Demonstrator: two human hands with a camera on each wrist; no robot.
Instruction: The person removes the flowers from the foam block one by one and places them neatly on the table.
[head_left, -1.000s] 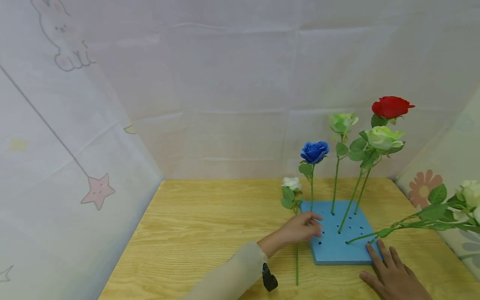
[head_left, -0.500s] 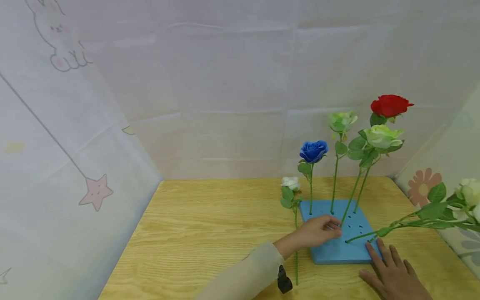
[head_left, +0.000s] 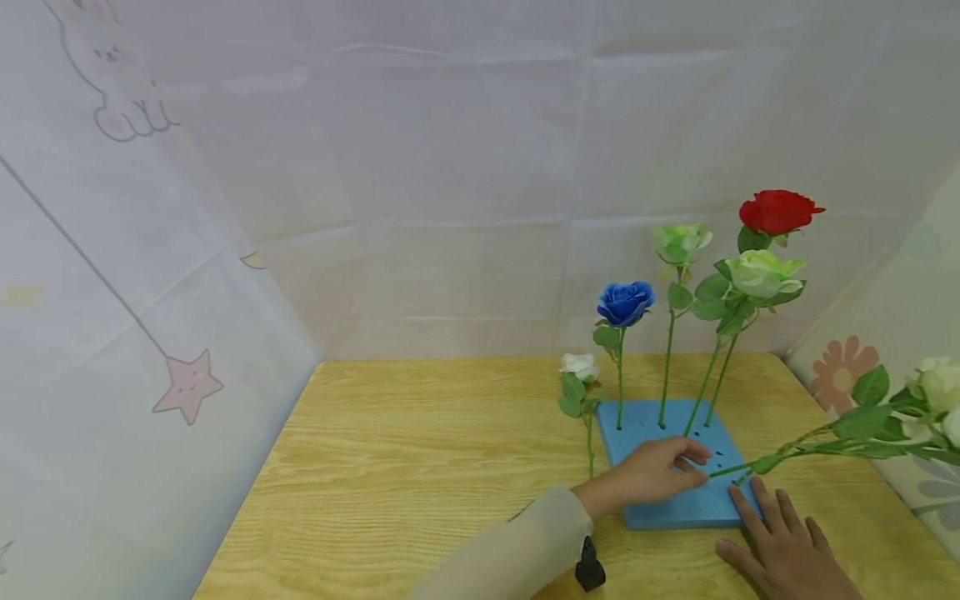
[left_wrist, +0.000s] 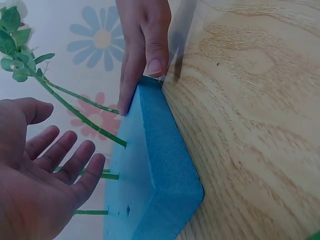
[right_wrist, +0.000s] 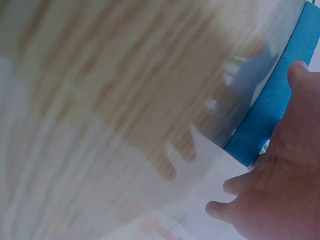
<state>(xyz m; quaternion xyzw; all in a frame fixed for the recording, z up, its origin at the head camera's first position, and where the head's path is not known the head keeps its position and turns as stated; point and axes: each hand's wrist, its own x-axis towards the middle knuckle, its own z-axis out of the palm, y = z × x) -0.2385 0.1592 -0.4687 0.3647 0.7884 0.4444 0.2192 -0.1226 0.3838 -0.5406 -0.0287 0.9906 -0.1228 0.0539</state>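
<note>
Both of my hands are at the blue foam block (head_left: 671, 492) on the tabletop (head_left: 420, 467). My right hand (head_left: 783, 550) lies flat with fingers straight, pressing the block's near right corner to steady it. My left hand (head_left: 656, 471) hovers over the block's top, fingers relaxed and holding nothing, its fingertips close to the base of the leaning white rose stem (head_left: 795, 454), which sticks out sideways to the right. A blue rose (head_left: 625, 302), two green ones and a red rose (head_left: 777, 212) stand upright in holes at the back. I judge I am about to take that slanted stem; the next move calls for pinching it low, near the foam, while my right hand holds the block down.
</note>
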